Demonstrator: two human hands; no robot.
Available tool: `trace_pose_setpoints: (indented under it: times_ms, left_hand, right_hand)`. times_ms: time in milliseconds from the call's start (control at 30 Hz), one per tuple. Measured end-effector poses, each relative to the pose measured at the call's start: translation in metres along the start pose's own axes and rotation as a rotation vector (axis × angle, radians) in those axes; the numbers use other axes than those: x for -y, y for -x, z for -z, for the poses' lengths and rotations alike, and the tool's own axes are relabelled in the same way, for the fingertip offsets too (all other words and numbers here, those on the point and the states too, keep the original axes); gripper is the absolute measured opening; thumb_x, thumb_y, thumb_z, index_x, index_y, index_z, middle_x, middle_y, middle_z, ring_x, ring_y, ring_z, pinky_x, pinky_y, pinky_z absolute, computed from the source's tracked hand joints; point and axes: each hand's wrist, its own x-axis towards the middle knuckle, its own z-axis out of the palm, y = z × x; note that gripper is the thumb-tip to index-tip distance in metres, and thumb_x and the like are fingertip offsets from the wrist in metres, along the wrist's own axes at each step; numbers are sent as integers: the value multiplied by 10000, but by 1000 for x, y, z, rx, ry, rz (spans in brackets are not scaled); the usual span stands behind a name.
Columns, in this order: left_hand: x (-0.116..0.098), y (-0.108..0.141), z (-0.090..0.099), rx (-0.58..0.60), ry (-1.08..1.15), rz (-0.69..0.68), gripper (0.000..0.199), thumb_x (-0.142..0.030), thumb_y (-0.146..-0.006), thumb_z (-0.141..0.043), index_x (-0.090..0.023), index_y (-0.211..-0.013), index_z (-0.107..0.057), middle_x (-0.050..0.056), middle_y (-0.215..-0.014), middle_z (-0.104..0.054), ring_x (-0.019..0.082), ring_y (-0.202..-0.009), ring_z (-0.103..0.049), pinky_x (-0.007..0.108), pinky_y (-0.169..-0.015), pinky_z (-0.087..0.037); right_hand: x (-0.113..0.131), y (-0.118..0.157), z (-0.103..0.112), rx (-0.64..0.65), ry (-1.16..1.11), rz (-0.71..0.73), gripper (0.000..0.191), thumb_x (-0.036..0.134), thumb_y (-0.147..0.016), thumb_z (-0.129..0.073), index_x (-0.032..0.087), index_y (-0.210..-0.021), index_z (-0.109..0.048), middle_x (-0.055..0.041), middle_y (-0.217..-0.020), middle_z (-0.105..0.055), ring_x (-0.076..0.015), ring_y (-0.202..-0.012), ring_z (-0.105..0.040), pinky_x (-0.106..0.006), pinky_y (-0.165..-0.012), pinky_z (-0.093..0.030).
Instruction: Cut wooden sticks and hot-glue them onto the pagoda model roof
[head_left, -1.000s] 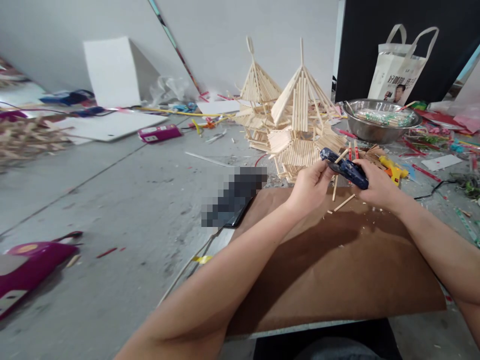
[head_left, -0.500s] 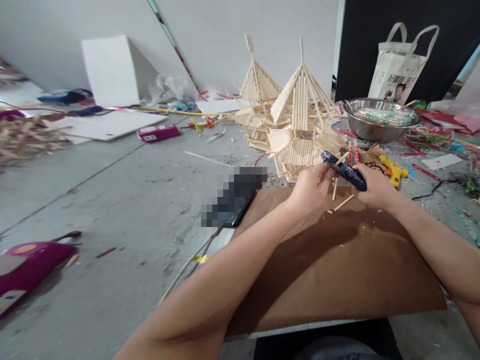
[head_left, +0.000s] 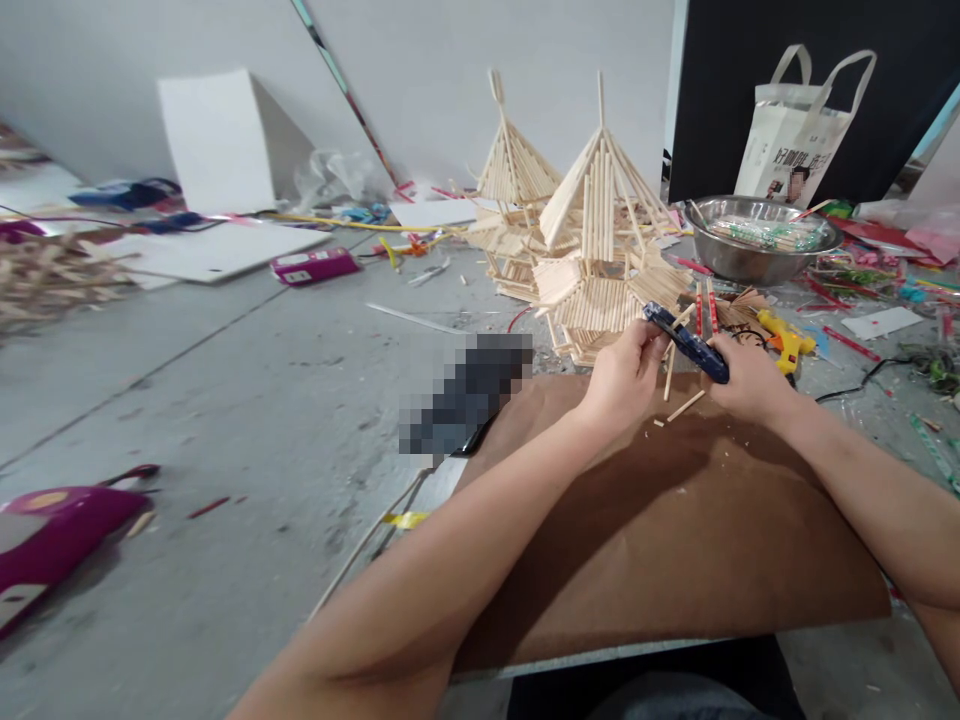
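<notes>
I am holding both arms out in front of me, low over a brown sheet-covered board (head_left: 675,570), with the forearms slanting inward so that my hands are meeting near its far edge. My left arm is crossing the board's left side, and its hand (head_left: 621,380) is sitting with the back of the wrist turned up, thumb and fingers closing in a pinch. They are gripping the near end of a thin wooden stick (head_left: 683,318), right beside the far end of a dark blue hand tool (head_left: 686,343); whether the fingertips are also touching the tool I cannot tell. My right arm is coming in from the right, and its hand (head_left: 754,380) is wrapping around the tool's near end, fingers curling under and out of my sight. The tool is slanting between the two hands, above the board, with the stick crossing it.

Just below, a loose cut stick (head_left: 686,405) is lying on the board, and another stick (head_left: 669,374) is slanting down beside my left fingers. Beyond my hands a stick-built pagoda model (head_left: 600,300) is standing on the floor (head_left: 247,450). A yellow glue gun (head_left: 789,342) is lying just past my right hand, and a dark phone-like device (head_left: 469,400) is resting by the board's left edge.
</notes>
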Motion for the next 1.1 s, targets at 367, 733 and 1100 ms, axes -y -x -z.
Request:
trace_pose_setpoints:
  times_ms: [367,733,1100]
  left_hand:
    - [0,-3,4,55,114,-17,221,-327,-831,-478,-169,-703,-563,-11,-600,-532,99,-570,-446,216,-562,-354]
    - [1,-6,6,119,266,-26,276,-391,-817,-523,-156,-687,-588,-4,-620,-550,108,-612,-469,233,-605,-400]
    - [-5,-4,5,179,402,29,408,-540,-758,-548,-168,-597,-514,-23,-533,-474,91,-554,-430,221,-552,-392]
  right_hand:
    - [-5,-3,-7,11,-228,72,415,176,-638,-495,195,-1053,-510,-81,-967,-649,-248,-857,-602,-348,-730,-452]
    - [-7,-1,-8,-34,-227,70,422,203,-658,-508,184,-1079,-504,-104,-1013,-639,-264,-890,-605,-378,-761,-458]
    - [-15,-3,-12,-51,-291,185,494,201,-667,-503,179,-1158,-452,-120,-1146,-592,-268,-1047,-565,-411,-875,-442]
